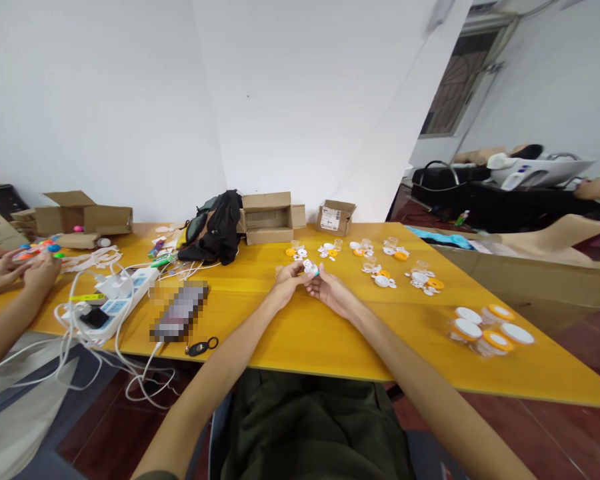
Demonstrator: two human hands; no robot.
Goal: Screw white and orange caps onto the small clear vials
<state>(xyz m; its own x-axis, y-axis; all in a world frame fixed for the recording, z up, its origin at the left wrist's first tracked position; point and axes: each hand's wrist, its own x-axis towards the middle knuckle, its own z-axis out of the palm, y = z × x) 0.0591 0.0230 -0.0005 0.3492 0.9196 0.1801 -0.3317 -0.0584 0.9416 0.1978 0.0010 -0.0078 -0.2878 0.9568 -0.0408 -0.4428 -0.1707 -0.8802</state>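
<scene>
Above the middle of the table, my left hand (289,277) and my right hand (327,288) meet around a small white piece (310,267) with a bit of teal at its lower right. The fingers of both hands are closed on it, and its details are too small to tell. Just beyond the hands lie small groups of white discs, orange rings (401,256) and clear cups (393,242). To the right stands a cluster of several clear jars with white lids (517,334) and orange-rimmed lids (498,341).
A power strip (125,303) with tangled white cables, a phone (181,311) and a key fob (200,347) lie on the left. Along the wall are a black bag (215,230) and open cardboard boxes (269,235). Another person's hands (40,270) hold colourful pieces at far left.
</scene>
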